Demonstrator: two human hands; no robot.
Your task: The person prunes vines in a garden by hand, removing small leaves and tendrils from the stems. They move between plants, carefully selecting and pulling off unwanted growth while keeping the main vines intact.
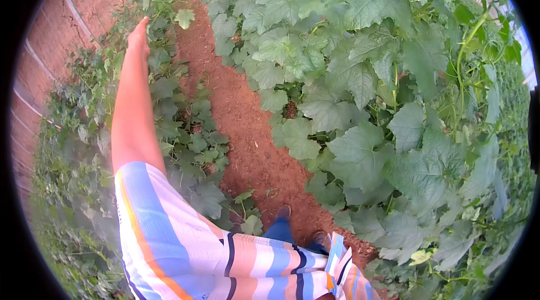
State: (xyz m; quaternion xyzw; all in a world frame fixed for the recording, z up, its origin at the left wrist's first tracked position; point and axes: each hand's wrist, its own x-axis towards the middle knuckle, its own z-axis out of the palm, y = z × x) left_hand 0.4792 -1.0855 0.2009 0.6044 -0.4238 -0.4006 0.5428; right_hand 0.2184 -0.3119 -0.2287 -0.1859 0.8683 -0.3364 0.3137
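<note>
My left arm, in a striped short sleeve (156, 224), stretches away over the low vines on the left. At its end my left hand (138, 38) is seen edge-on beside a leafy vine shoot (158, 4). Its fingers are mostly hidden, so whether they touch or grip the shoot does not show. A pale green lobed leaf (184, 18) hangs from that shoot over the soil, just right of the hand. My right hand is out of view. Broad-leaved climbing plants (358, 152) with tendrils rise close on my right.
A reddish soil path (249, 127) runs between the two plant rows. My shoes (283, 212) and blue trouser leg (278, 230) are on it. Pale lines, perhaps pipes or cords (71, 4), cross bare soil at far left. A thick green stem (462, 55) curves at upper right.
</note>
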